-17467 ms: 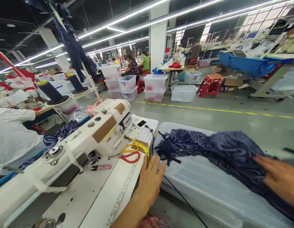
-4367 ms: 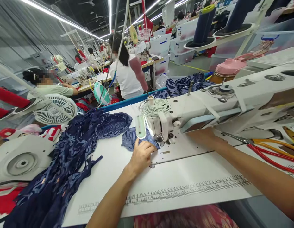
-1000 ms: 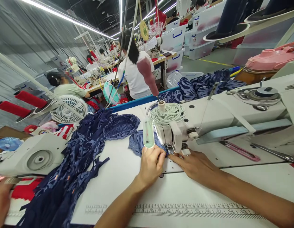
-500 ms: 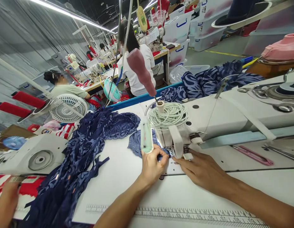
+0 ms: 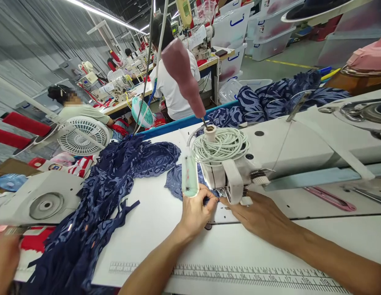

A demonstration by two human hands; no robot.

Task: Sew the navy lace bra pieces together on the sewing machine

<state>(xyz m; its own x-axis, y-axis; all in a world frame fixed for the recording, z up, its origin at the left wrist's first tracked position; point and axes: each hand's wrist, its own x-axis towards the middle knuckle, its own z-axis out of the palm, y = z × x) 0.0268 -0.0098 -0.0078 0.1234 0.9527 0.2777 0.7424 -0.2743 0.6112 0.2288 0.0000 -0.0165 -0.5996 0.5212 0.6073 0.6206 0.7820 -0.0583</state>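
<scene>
My left hand (image 5: 197,211) is closed in a pinch on the edge of a small piece of dark blue patterned fabric (image 5: 175,183) right at the needle of the white sewing machine (image 5: 288,143). My right hand (image 5: 259,213) lies flat on the machine bed just right of the presser foot, fingers stretched towards the needle. A long heap of the same blue fabric (image 5: 107,196) trails off to the left over the white table (image 5: 239,250). A coil of pale cord (image 5: 221,144) sits on top of the machine head.
A printed ruler (image 5: 227,274) runs along the table's front edge. Pink snips (image 5: 327,197) lie under the machine arm. Another person's hand (image 5: 4,258) shows at the lower left by a second machine (image 5: 39,200). A fan (image 5: 82,135) and seated workers are behind.
The view has shifted slightly; my left hand has curled tighter on the fabric at the needle, and my right hand has stayed flat beside the presser foot.
</scene>
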